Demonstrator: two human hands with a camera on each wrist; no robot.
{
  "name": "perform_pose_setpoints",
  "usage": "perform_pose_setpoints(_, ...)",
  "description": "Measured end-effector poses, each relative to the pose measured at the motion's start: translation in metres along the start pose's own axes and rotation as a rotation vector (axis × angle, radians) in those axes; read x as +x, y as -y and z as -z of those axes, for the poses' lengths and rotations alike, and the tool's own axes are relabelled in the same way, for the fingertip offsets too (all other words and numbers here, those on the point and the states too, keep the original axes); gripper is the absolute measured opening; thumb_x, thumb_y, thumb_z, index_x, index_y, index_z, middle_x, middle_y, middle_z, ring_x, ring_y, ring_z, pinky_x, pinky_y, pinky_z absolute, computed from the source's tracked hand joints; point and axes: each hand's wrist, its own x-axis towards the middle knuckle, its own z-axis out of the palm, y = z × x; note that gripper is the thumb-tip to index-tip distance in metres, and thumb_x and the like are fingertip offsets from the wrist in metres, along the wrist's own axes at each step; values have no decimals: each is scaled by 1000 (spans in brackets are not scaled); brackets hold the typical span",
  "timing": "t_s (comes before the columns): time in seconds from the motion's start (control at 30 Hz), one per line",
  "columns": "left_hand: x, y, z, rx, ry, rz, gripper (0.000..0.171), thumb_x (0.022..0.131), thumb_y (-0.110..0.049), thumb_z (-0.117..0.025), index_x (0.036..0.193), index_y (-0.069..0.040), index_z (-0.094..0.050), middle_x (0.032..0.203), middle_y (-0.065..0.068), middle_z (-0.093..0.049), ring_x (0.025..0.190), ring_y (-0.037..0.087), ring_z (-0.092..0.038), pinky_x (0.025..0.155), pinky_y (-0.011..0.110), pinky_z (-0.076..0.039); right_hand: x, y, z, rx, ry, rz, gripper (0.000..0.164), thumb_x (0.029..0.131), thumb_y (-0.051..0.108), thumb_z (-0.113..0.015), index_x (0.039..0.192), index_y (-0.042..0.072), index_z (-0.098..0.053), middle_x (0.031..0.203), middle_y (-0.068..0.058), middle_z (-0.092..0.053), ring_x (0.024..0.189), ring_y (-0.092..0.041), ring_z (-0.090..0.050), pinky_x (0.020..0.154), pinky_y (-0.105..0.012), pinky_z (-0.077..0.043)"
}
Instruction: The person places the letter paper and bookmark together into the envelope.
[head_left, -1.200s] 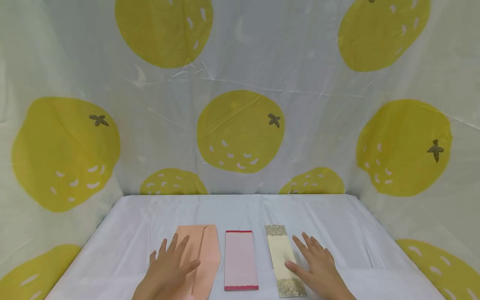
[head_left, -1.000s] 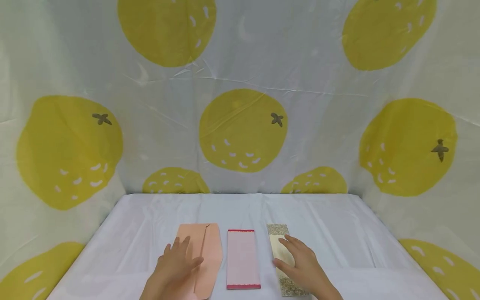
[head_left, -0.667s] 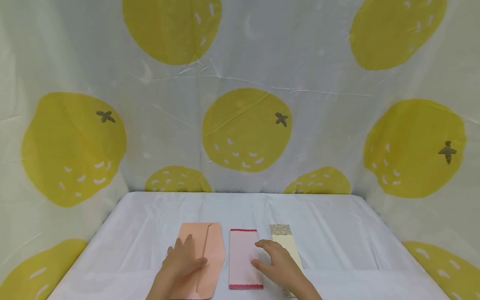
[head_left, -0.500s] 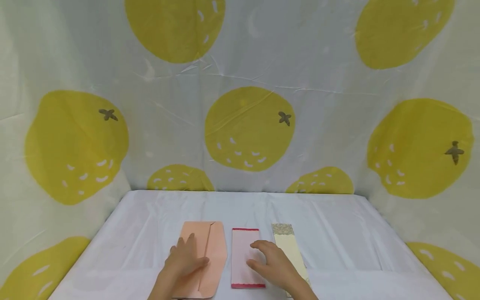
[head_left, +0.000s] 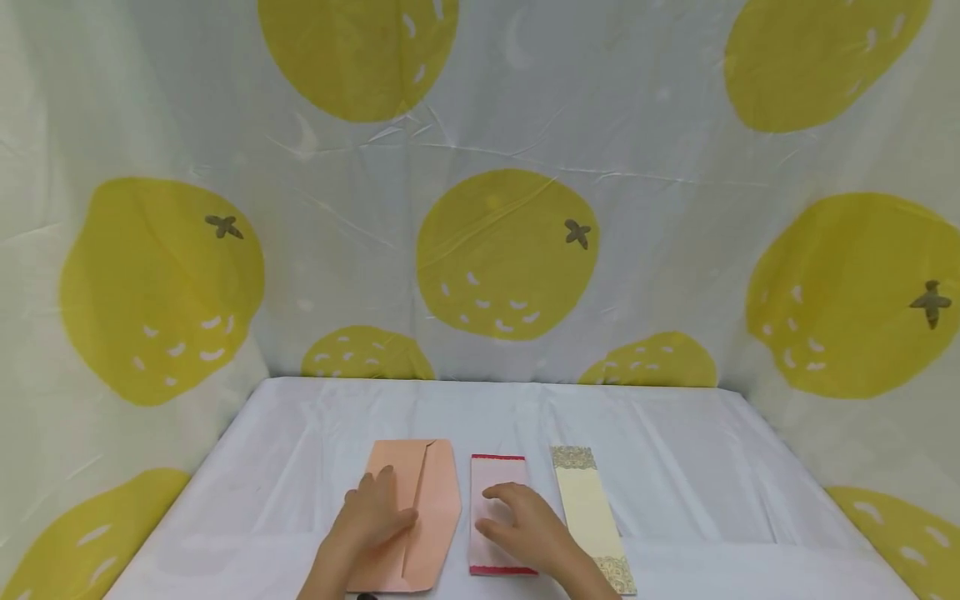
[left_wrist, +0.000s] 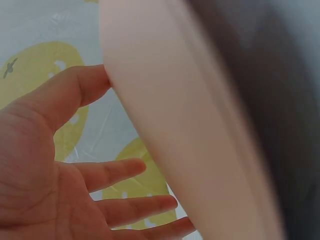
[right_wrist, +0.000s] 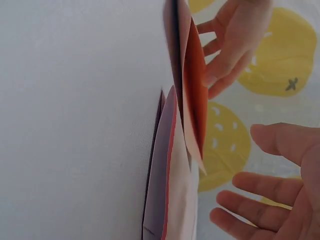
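Note:
In the head view a peach envelope (head_left: 438,500) lies at the left, flap side up. My left hand (head_left: 371,515) rests over its left half with fingers spread; the left wrist view shows the thumb tip right at the edge of the peach paper (left_wrist: 165,110). A slim pink envelope (head_left: 498,469) with red ends lies in the middle. Above it hovers my right hand (head_left: 528,525), fingers bent loosely. In the right wrist view those fingers (right_wrist: 267,187) stand apart from the pink envelope (right_wrist: 159,175) and hold nothing.
A cream envelope (head_left: 585,500) with ornate gold-grey ends lies to the right, slightly slanted. All three rest on a white cloth-covered table (head_left: 675,467). Behind and beside it hangs a curtain (head_left: 345,250) printed with yellow fruit.
My right hand has moved left, from over the cream envelope to over the pink one. My left hand has stayed at the peach envelope. The head view has shifted slightly.

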Motion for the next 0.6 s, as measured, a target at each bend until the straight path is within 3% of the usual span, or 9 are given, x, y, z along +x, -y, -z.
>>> perform_pose_setpoints(0.33,5,7,7,-30,19,-51,77,78,-32,-78,133,12,-48,121,35,-53,109,55,-52,89,62,-44,15,9,-13,59,2,7,38,89,26,-68,117,0,-66,114,-9,-68,109,-30,-61,92,-47,-49)
perform_pose_setpoints(0.6,2,10,14,-132,34,-68,76,79,-29,-77,132,14,-47,126,33,-54,120,49,-48,98,59,-39,26,14,-25,162,-52,-1,28,88,19,-69,109,2,-69,105,-8,-70,97,-25,-63,83,-40,-52)
